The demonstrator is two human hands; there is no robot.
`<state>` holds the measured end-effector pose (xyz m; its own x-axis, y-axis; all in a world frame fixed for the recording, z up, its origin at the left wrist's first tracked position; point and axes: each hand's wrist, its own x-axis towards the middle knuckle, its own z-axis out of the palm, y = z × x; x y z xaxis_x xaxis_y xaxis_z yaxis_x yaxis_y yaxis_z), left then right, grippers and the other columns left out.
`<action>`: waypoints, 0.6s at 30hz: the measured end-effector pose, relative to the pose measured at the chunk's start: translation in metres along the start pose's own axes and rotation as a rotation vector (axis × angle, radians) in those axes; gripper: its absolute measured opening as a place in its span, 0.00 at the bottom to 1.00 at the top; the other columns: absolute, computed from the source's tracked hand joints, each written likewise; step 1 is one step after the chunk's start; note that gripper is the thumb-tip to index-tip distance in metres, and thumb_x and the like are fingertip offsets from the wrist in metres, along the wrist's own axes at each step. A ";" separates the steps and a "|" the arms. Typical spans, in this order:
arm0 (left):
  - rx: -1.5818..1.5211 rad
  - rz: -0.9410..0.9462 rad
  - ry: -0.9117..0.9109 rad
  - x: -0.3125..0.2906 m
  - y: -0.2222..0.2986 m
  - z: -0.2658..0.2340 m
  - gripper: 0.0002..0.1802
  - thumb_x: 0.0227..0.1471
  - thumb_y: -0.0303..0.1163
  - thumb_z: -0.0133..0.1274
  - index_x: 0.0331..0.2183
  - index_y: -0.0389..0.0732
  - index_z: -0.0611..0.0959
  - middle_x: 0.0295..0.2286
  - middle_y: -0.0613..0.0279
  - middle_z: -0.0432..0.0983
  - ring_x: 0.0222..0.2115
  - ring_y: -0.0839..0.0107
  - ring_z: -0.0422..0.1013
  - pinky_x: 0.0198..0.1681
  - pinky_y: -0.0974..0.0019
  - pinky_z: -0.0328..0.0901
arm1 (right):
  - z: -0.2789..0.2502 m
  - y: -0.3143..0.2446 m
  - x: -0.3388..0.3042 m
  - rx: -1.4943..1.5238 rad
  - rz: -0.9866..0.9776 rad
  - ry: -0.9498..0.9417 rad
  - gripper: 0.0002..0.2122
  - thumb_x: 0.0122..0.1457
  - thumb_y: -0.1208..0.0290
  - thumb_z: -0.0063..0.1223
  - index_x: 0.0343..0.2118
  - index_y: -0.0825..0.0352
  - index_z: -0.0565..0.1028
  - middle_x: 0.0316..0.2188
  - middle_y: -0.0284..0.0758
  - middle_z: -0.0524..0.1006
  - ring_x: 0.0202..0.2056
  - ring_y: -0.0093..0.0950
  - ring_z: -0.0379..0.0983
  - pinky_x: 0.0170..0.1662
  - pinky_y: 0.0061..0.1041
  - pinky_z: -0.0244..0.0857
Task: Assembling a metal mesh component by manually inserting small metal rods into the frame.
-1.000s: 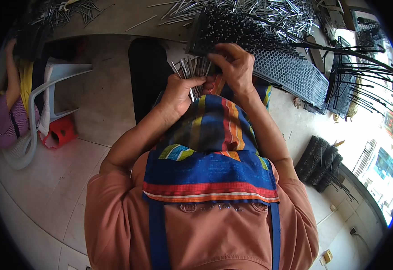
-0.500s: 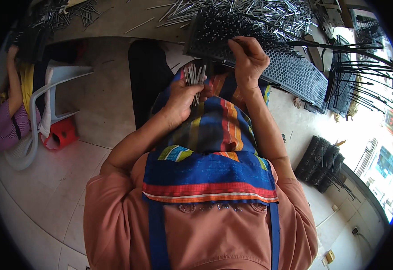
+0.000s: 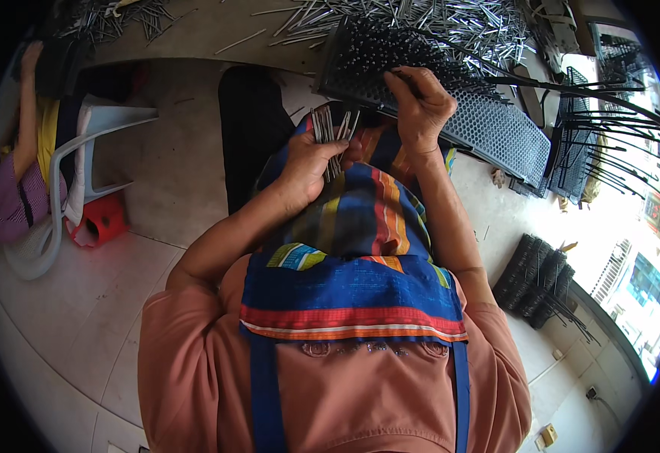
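My left hand [image 3: 309,162] is closed around a bundle of thin metal rods [image 3: 332,127], which fan upward above my lap. To its right, my right hand [image 3: 425,106] is pinched at the near edge of a dark perforated rack [image 3: 488,124]. Whatever sits between those fingertips is too small or hidden to make out. The far left part of the rack bristles with upright dark-tipped rods [image 3: 390,57]; its right part shows bare holes in a honeycomb pattern. A striped apron [image 3: 360,211] covers my lap below both hands.
Loose metal rods [image 3: 458,23] lie heaped on the table [image 3: 224,54] behind the rack. Black wire hooks [image 3: 609,136] jut out at the right. Dark bundled racks [image 3: 534,279] stand on the floor at right. A co-worker [image 3: 16,181] sits at far left by a pale chair [image 3: 111,121].
The rods in my left hand have spread slightly. My right hand stays pinched by the rack, a little lower in view. The co-worker's arm at far left has risen slightly.
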<state>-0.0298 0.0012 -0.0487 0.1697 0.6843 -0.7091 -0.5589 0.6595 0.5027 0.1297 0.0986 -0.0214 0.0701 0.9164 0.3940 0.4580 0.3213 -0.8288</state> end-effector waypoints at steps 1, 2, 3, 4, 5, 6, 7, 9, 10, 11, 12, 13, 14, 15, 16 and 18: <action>-0.001 0.002 0.002 0.000 0.000 0.000 0.10 0.52 0.21 0.54 0.39 0.35 0.81 0.30 0.53 0.81 0.29 0.66 0.78 0.29 0.67 0.71 | -0.001 -0.001 0.001 -0.024 -0.018 -0.003 0.06 0.45 0.81 0.65 0.27 0.69 0.80 0.21 0.33 0.76 0.21 0.19 0.71 0.25 0.18 0.62; -0.017 -0.006 -0.007 0.000 0.001 0.000 0.10 0.52 0.21 0.54 0.39 0.34 0.81 0.30 0.53 0.81 0.28 0.65 0.78 0.29 0.67 0.71 | -0.001 -0.003 0.000 -0.022 -0.020 -0.005 0.06 0.45 0.81 0.65 0.27 0.69 0.80 0.21 0.33 0.76 0.21 0.19 0.71 0.25 0.18 0.62; -0.034 -0.013 -0.016 0.000 0.001 0.000 0.10 0.52 0.21 0.54 0.39 0.34 0.80 0.30 0.53 0.81 0.28 0.65 0.78 0.29 0.66 0.72 | -0.003 -0.004 -0.001 -0.017 -0.004 -0.013 0.06 0.45 0.81 0.65 0.27 0.69 0.80 0.21 0.34 0.76 0.21 0.20 0.71 0.25 0.18 0.62; -0.035 -0.010 -0.014 0.000 0.001 0.000 0.10 0.52 0.21 0.54 0.39 0.34 0.80 0.30 0.53 0.81 0.28 0.65 0.78 0.29 0.66 0.72 | -0.003 -0.005 -0.001 -0.012 0.012 -0.022 0.06 0.44 0.81 0.65 0.27 0.69 0.80 0.21 0.34 0.77 0.21 0.20 0.71 0.25 0.18 0.62; -0.032 -0.010 -0.017 0.000 0.001 0.000 0.10 0.52 0.21 0.54 0.40 0.34 0.80 0.30 0.53 0.81 0.28 0.65 0.78 0.29 0.66 0.72 | -0.003 -0.003 -0.001 -0.012 0.012 -0.024 0.06 0.44 0.81 0.65 0.27 0.69 0.80 0.21 0.34 0.77 0.21 0.20 0.71 0.25 0.18 0.62; -0.029 -0.010 -0.019 0.001 0.000 0.000 0.11 0.52 0.21 0.54 0.40 0.34 0.80 0.30 0.53 0.81 0.28 0.64 0.78 0.30 0.66 0.72 | -0.002 -0.001 -0.003 -0.013 0.003 -0.043 0.06 0.45 0.82 0.65 0.28 0.70 0.80 0.21 0.31 0.76 0.22 0.17 0.69 0.26 0.16 0.62; -0.032 -0.010 -0.017 0.002 0.000 0.000 0.11 0.52 0.21 0.54 0.40 0.34 0.80 0.30 0.53 0.81 0.28 0.64 0.78 0.30 0.66 0.72 | -0.001 0.001 -0.004 -0.014 -0.006 -0.061 0.06 0.46 0.82 0.65 0.28 0.70 0.80 0.21 0.28 0.76 0.23 0.13 0.67 0.26 0.13 0.61; -0.046 -0.029 -0.031 0.003 -0.002 0.000 0.12 0.52 0.20 0.53 0.41 0.34 0.79 0.31 0.52 0.80 0.28 0.64 0.78 0.30 0.66 0.72 | 0.001 0.004 -0.006 -0.079 -0.030 -0.085 0.06 0.46 0.82 0.65 0.28 0.70 0.80 0.21 0.29 0.75 0.22 0.14 0.68 0.26 0.14 0.61; -0.047 -0.030 -0.030 0.003 -0.003 -0.001 0.12 0.52 0.20 0.53 0.41 0.34 0.79 0.31 0.52 0.80 0.28 0.64 0.78 0.30 0.66 0.72 | 0.003 0.005 -0.007 -0.145 -0.053 -0.108 0.06 0.46 0.82 0.65 0.28 0.70 0.80 0.21 0.30 0.75 0.22 0.15 0.68 0.26 0.14 0.61; -0.056 -0.023 -0.041 0.004 -0.002 -0.001 0.12 0.52 0.20 0.53 0.41 0.34 0.79 0.31 0.52 0.80 0.29 0.64 0.78 0.31 0.66 0.72 | 0.004 0.003 -0.007 -0.143 -0.054 -0.111 0.06 0.46 0.82 0.65 0.28 0.70 0.80 0.21 0.30 0.75 0.22 0.15 0.68 0.26 0.14 0.61; -0.065 -0.016 -0.053 0.004 -0.002 -0.002 0.13 0.52 0.19 0.53 0.42 0.34 0.79 0.31 0.52 0.80 0.29 0.64 0.78 0.31 0.66 0.72 | 0.004 0.000 -0.007 -0.188 -0.049 -0.119 0.06 0.46 0.81 0.65 0.29 0.69 0.81 0.21 0.31 0.75 0.21 0.16 0.68 0.25 0.16 0.61; -0.066 -0.015 -0.051 0.004 -0.002 -0.001 0.13 0.52 0.19 0.53 0.42 0.34 0.79 0.31 0.52 0.80 0.29 0.64 0.78 0.31 0.66 0.72 | 0.005 -0.002 -0.008 -0.234 -0.045 -0.126 0.06 0.45 0.80 0.65 0.29 0.69 0.81 0.21 0.31 0.75 0.21 0.17 0.69 0.25 0.17 0.61; -0.086 -0.007 -0.041 0.003 -0.001 0.002 0.11 0.52 0.19 0.52 0.40 0.34 0.80 0.30 0.54 0.81 0.29 0.65 0.78 0.30 0.67 0.72 | 0.005 -0.001 -0.008 -0.234 -0.044 -0.126 0.06 0.45 0.80 0.65 0.29 0.69 0.81 0.21 0.31 0.75 0.21 0.17 0.69 0.25 0.17 0.61; -0.105 0.001 -0.031 0.001 0.001 0.004 0.10 0.51 0.18 0.52 0.38 0.35 0.81 0.29 0.55 0.81 0.28 0.67 0.78 0.28 0.67 0.71 | 0.005 0.001 -0.008 -0.181 -0.067 -0.094 0.06 0.46 0.80 0.65 0.29 0.68 0.81 0.21 0.32 0.75 0.21 0.17 0.69 0.24 0.18 0.61; -0.104 -0.001 -0.032 0.000 0.004 0.007 0.10 0.51 0.18 0.52 0.38 0.35 0.81 0.29 0.55 0.81 0.28 0.67 0.78 0.28 0.67 0.71 | 0.005 0.002 -0.009 -0.128 -0.089 -0.062 0.06 0.46 0.80 0.64 0.29 0.68 0.81 0.20 0.32 0.74 0.20 0.17 0.69 0.24 0.19 0.61; -0.161 0.027 -0.026 -0.004 0.007 0.011 0.10 0.51 0.17 0.51 0.38 0.33 0.81 0.30 0.54 0.81 0.28 0.65 0.78 0.29 0.67 0.72 | 0.004 -0.001 -0.007 -0.189 -0.101 -0.106 0.06 0.47 0.79 0.64 0.29 0.68 0.81 0.20 0.32 0.74 0.20 0.18 0.69 0.24 0.19 0.60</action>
<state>-0.0257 0.0067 -0.0368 0.1729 0.7103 -0.6823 -0.6860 0.5839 0.4340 0.1249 0.0929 -0.0253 -0.0732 0.9049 0.4192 0.6169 0.3714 -0.6940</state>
